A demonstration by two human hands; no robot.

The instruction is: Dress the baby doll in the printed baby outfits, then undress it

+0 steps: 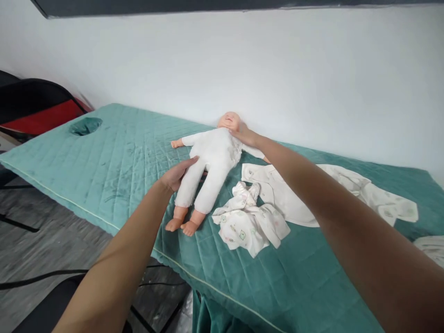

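Observation:
A baby doll [217, 148] with a white cloth body lies on its back on the green quilted cover, its head near the wall. My left hand [178, 173] grips the doll by the upper leg, thumb on top and fingertips showing between the legs. At the neck and shoulder, my right hand [247, 135] holds the doll, with its thumb on the upper chest and the other fingers partly hidden behind the head. A crumpled white printed baby garment [249, 222] lies right of the doll's feet. Beyond it a white baby top [287, 199] is spread out, partly covered by my right forearm.
The green quilted cover [121, 157] lies over a long bed against the white wall [222, 64]. Toward its left end is a round hole [86, 126]. A black and red chair [41, 111] stands at the left. More white cloth [432, 247] is at the right edge.

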